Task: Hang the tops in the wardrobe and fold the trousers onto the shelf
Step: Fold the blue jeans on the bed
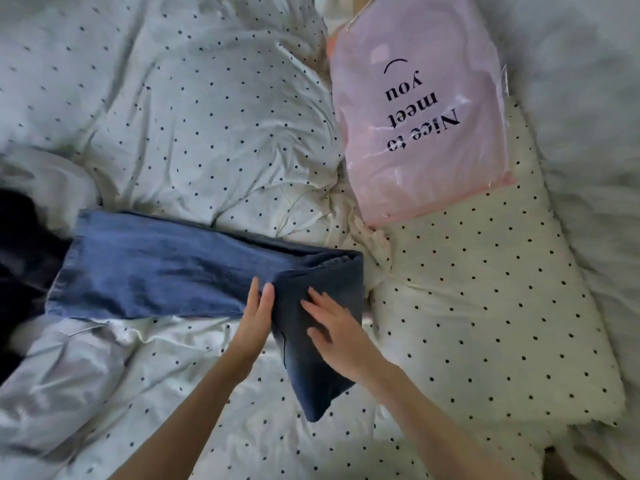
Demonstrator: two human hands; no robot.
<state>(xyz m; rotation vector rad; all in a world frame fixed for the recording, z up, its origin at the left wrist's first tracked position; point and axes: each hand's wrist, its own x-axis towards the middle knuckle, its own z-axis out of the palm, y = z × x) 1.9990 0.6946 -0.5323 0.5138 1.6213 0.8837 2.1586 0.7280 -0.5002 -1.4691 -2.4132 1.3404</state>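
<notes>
**Blue jeans half folded on a spotted duvet**

Head view: a pair of blue denim trousers (166, 268) lies across a rumpled white duvet (194, 109) printed with small dark dots. The legs stretch flat toward the left, their hem ends near a dark garment (20, 258) at the left edge of the frame. The cloth is mid blue with paler worn patches and a stitched seam along the hem. At the right end the denim is doubled over on itself, so that a darker, thicker section turns down toward the person and ends in a blunt corner on the duvet. The fold line at the top right shows several layers stacked.

The left hand (258, 315) stands on edge at the bend, fingers straight and together, its side pressed against the denim where the flat legs meet the folded part. The right hand (337, 332) lies flat on top of the folded section, fingers spread and straight, palm down on the cloth. Neither hand curls around the fabric; they sit close together with a strip of denim between them.

To the right lies a cream spotted pillow (491, 306). Resting partly on its upper end is a pink plastic bag (422, 109) printed "Nice to meet you", which reads upside down from here.
</notes>
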